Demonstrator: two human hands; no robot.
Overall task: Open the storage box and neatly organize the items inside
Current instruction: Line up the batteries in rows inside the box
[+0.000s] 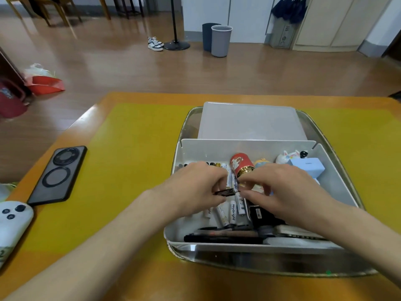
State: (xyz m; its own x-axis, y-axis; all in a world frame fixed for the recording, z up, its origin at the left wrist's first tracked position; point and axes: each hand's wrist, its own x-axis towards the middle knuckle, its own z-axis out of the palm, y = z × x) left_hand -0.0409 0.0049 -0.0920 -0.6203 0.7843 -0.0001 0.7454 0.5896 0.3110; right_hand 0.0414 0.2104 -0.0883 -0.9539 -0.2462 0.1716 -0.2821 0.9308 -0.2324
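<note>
The white storage box (243,148) stands open on a metal tray (256,260), its translucent lid (249,122) lying behind it. Inside lie several white batteries (232,211), a red and gold tin (240,165), a light blue box (308,167), a white figurine (287,156), black pens (223,237) along the front wall and a black device (259,213). My left hand (195,185) pinches a small black battery (224,192) above the white ones. My right hand (282,187) hovers beside it with curled fingers, fingertips at the black battery's right end.
A black phone (58,174) lies on the yellow mat (130,170) at the left, with a white controller (13,220) nearer the table's left edge. Two grey bins (219,40) and shoes (155,43) stand on the floor beyond.
</note>
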